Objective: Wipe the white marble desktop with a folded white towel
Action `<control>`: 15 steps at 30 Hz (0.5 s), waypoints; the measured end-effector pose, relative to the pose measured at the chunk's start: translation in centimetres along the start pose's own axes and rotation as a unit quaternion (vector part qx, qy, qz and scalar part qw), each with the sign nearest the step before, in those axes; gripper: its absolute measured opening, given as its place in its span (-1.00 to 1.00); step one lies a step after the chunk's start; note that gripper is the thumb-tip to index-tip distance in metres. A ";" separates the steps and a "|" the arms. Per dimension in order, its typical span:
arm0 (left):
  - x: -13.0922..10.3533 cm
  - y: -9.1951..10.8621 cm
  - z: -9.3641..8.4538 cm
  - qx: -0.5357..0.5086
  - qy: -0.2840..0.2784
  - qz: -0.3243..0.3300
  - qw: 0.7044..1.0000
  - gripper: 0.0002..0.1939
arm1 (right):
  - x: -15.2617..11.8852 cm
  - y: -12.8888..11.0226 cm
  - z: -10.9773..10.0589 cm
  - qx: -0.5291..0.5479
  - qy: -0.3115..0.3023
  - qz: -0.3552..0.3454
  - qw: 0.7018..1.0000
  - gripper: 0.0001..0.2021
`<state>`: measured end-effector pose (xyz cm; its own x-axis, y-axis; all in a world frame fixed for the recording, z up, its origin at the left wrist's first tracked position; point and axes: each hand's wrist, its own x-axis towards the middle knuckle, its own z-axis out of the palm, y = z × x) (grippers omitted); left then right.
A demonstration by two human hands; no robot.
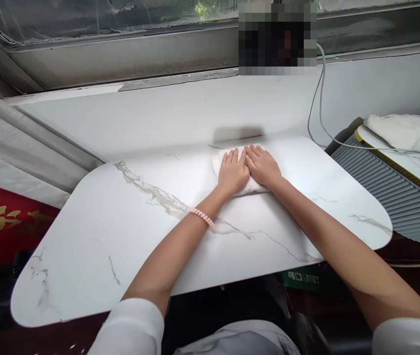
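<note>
A folded white cloth (254, 186) lies flat on the white marble-patterned table (95, 236), close to its far edge. My left hand (234, 171) rests palm down on the cloth, its fingers stretched out and pointing away from me. Beside it, my right hand (262, 165) also lies flat on the cloth, fingers extended. The two hands touch near the index fingers. Much of the cloth is hidden under them. A pink coiled band (201, 217) circles my left wrist.
Behind the table runs a white wall (158, 118) below a window frame (121, 59). At right, a white cable (321, 93) hangs near a grey ribbed cabinet (391, 187) bearing a white fluffy cloth (405, 132). A curtain (13, 143) and red fabric (6, 217) are at left.
</note>
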<state>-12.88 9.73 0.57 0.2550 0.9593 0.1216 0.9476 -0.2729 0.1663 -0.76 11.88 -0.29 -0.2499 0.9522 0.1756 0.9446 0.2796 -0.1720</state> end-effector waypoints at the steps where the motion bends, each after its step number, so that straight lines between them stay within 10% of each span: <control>1: -1.2 0.9 0.0 -0.005 -0.002 0.007 1.000 -0.44 | -1.6 0.2 -0.2 -0.007 0.001 0.003 1.000 -0.43; 9: -11.7 8.1 -0.1 -0.039 -0.017 0.073 0.996 -0.42 | -15.4 2.4 -2.1 -0.021 0.006 0.001 1.000 -0.41; 15: -14.3 11.7 -0.2 -0.049 -0.041 0.128 0.990 -0.40 | -20.9 4.1 -3.7 -0.003 0.014 0.050 0.999 -0.40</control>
<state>-5.44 -7.18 1.00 0.5023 0.8598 0.0924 0.8282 -0.5090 0.2343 9.12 -7.30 -1.07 -0.1481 0.9715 0.1850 0.9656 0.1825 -0.1850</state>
